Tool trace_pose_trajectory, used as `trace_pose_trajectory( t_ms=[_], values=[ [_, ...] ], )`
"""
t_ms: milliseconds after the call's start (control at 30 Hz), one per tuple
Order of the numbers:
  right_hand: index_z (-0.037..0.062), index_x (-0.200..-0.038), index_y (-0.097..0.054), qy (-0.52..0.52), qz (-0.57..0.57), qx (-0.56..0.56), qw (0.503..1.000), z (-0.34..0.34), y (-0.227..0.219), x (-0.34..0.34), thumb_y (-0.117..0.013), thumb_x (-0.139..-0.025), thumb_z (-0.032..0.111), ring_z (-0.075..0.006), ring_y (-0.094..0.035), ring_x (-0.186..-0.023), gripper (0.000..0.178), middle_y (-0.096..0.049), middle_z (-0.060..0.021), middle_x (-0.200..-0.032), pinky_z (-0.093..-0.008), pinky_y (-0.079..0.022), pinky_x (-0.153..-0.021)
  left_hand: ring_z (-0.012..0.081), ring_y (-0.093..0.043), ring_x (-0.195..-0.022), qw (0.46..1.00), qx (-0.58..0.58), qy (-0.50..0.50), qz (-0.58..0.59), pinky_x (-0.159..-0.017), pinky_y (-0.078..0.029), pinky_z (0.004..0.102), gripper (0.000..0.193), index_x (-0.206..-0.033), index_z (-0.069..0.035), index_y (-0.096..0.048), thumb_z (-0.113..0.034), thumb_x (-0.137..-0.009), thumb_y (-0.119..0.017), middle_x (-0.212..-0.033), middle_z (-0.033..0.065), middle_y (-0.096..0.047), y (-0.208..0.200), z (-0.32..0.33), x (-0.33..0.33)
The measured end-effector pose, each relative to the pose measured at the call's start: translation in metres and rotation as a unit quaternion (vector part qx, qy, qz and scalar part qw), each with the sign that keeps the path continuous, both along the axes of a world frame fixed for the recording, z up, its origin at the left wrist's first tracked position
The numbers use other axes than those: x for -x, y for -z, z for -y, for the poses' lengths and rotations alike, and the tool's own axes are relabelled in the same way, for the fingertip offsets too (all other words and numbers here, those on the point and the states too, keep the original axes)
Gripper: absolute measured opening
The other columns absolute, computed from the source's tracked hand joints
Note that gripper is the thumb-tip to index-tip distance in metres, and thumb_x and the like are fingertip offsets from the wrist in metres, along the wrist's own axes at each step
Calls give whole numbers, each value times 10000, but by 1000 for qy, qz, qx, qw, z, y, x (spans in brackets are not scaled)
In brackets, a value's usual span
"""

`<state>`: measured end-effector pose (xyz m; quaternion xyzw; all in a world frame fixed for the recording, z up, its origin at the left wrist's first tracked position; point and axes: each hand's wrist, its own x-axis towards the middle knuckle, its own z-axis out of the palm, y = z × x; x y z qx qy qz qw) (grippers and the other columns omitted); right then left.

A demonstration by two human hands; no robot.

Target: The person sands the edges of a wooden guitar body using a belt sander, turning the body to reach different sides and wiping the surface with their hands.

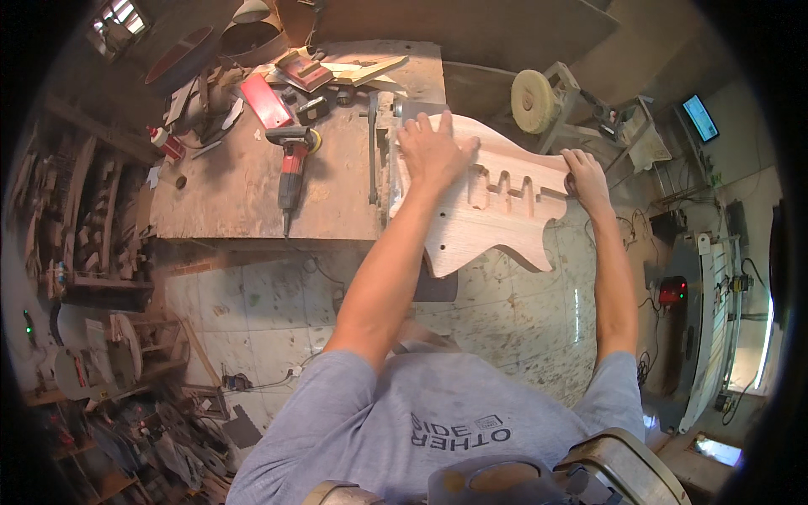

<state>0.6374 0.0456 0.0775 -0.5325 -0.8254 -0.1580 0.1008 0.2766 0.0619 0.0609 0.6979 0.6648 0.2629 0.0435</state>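
Observation:
A pale wooden electric guitar body [459, 236] with routed cavities and two pointed horns is at the right end of the workbench, its broad end against the bench's vise [385, 160]. My left hand [433, 156] lies on the broad end of its top, fingers spread. My right hand [589, 181] grips the body at its far right end, by the neck pocket; the fingertips curl over the edge and the thumb is partly hidden. Whether the vise clamps the body, I cannot tell.
On the workbench [227, 198] lie a red and black power polisher [290, 172], a red flat box [265, 103], a glue bottle [167, 143] and wood scraps. A round buffing wheel [530, 101] stands beyond the guitar body. Cables trail across the floor at right.

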Motion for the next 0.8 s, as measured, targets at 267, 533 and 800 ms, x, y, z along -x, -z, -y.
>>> trace_pose_trajectory(
  t_ms=[267, 533, 800],
  values=[
    [131, -1328, -712, -2, -283, 131, 950, -30, 8, 54, -609, -924, 307, -407, -544, -1295, 452, -612, -219, -1363, -466, -421, -1142, 436, -409, -1456, 996, 84, -29, -24, -1158, -301, 607, 847, -1549, -205, -529, -743, -897, -576, -1545, 216, -493, -14, 1, 68],
    [134, -1243, -747, 155, -363, 64, 917, -55, 24, 198, -745, -871, 580, -476, -498, -1387, 581, -450, -331, -1525, -473, -426, -1156, 471, -407, -1451, 985, 137, -99, -38, -1143, -360, 581, 1044, -1586, -94, -438, -797, -838, -626, -1563, 265, -456, -25, 17, 143],
    [145, -1307, -718, 112, -384, 98, 911, -46, 23, 259, -740, -858, 608, -487, -581, -1302, 646, -376, -300, -1583, -466, -482, -1106, 378, -644, -1211, 937, 304, 14, 173, -1002, -516, 518, 1047, -1519, 6, -452, -685, -805, -780, -1394, 248, -608, -24, 7, 276]
  ],
)
